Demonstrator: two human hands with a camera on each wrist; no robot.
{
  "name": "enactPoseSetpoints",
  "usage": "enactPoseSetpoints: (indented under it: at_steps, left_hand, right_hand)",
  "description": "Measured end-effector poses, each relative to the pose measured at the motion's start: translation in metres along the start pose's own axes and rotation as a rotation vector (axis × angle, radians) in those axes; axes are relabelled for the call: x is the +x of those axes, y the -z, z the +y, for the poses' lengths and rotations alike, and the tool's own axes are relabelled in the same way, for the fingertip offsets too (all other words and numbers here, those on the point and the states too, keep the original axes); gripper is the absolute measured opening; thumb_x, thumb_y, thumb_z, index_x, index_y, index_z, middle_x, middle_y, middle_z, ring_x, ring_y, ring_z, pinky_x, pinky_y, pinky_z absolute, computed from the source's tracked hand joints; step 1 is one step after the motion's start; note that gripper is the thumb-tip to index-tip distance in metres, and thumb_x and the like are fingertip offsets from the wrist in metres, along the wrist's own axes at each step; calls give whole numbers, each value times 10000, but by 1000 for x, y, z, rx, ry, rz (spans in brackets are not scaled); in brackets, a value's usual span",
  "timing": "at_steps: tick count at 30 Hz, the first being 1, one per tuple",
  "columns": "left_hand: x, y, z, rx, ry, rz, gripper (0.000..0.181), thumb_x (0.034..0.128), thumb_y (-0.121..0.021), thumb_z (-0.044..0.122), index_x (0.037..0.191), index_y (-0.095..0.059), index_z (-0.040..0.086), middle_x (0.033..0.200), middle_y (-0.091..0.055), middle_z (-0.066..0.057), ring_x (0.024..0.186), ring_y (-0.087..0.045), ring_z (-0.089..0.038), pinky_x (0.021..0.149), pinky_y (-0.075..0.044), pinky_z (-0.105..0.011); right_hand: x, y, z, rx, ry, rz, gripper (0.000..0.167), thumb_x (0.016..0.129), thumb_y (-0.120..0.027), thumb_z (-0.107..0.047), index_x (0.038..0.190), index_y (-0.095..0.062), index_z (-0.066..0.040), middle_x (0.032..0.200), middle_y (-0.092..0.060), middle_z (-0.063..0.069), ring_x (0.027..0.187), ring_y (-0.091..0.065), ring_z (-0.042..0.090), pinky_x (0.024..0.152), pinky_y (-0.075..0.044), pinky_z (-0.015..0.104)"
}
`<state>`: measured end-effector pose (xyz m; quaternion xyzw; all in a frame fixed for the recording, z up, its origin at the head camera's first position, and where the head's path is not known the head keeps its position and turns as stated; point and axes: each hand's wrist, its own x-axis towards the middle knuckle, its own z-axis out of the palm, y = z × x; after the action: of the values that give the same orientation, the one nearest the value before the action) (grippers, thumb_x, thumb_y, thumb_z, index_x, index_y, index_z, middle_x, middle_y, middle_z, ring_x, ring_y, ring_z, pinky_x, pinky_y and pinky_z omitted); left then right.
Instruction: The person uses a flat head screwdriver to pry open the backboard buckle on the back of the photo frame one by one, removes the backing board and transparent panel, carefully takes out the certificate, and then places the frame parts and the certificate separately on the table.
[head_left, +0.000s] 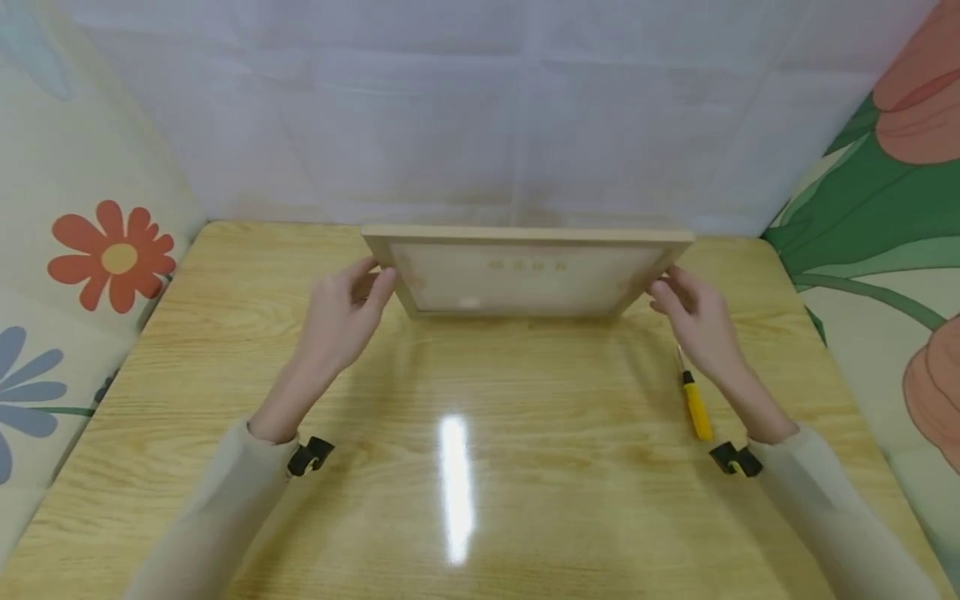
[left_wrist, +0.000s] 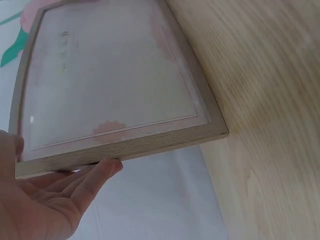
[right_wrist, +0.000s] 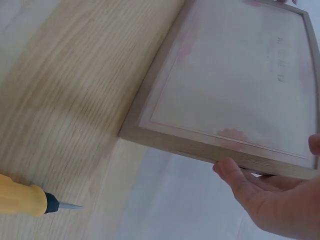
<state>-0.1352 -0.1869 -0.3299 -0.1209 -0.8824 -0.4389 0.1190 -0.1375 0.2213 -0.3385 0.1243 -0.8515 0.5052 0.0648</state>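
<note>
A light wooden picture frame (head_left: 525,235) stands on its lower edge near the back of the table, its glazed face with a pale pink print turned toward me. At its left side my left hand (head_left: 337,317) grips the edge, thumb in front and fingers behind, as the left wrist view shows with the frame's side bar (left_wrist: 130,147). My right hand (head_left: 693,321) holds the opposite side the same way; in the right wrist view its fingers (right_wrist: 240,182) lie behind the bar (right_wrist: 200,149). Below the right hand lies a yellow-handled screwdriver (head_left: 697,408).
The wood-grain table (head_left: 555,467) reaches back to a white cloth (head_left: 420,125) hanging behind the frame. Flower-printed sheets (head_left: 112,258) flank both sides. Small black devices (head_left: 310,457) sit on both wrists.
</note>
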Motion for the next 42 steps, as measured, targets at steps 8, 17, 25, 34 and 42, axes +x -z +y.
enactPoseSetpoints:
  at_steps: [8, 17, 25, 34, 42]
  left_hand:
    - [-31, 13, 11, 30, 22, -139, 646, 1039, -321, 450, 1378, -457, -82, 474, -376, -87, 431, -310, -197, 756, -509, -484]
    - [-67, 11, 9, 35, 47, -207, 554, 1041, -421, 346, 1435, -397, -43, 1464, -324, -286, 1118, -579, -416, 863, -508, -552]
    - [-88, 14, -4, 122, 36, -327, 670, 1005, -532, 276, 1532, -191, 41, 495, -421, 37, 380, -273, 16, 313, -315, -224]
    - [-100, 14, -20, 134, 27, -528, 872, 937, -609, 406, 1533, -109, 12, 1525, -208, -236, 379, -188, 62, 773, -496, -314]
    - [-94, -1, -33, 154, -57, -579, 937, 878, -722, 285, 1501, -123, -77, 1501, -204, -281, 981, -657, -276, 995, -451, -416]
  right_hand:
    - [-19, 6, -12, 157, -10, -122, 495, 1070, -315, -248, 1450, -338, 68, 1367, -453, 311, 1200, -491, 455, 933, -473, 231]
    - [-48, 8, -10, 42, -27, -249, 449, 1068, -344, -196, 1399, -408, 100, 1536, -262, 216, 1246, -469, 363, 943, -409, 142]
    - [-63, 13, 10, -2, 37, -362, 564, 991, -532, -81, 1512, -316, -89, 1523, -342, 139, 698, -561, -32, 616, -466, 153]
    - [-67, 11, 33, 18, -7, -502, 792, 875, -717, -100, 1525, -265, -60, 1561, -258, 140, 1372, -311, 345, 1023, -310, 108]
    - [-66, -2, 49, -72, 33, -529, 855, 817, -770, -114, 1509, -279, -15, 1556, -234, 201, 1365, -317, 372, 1045, -358, 424]
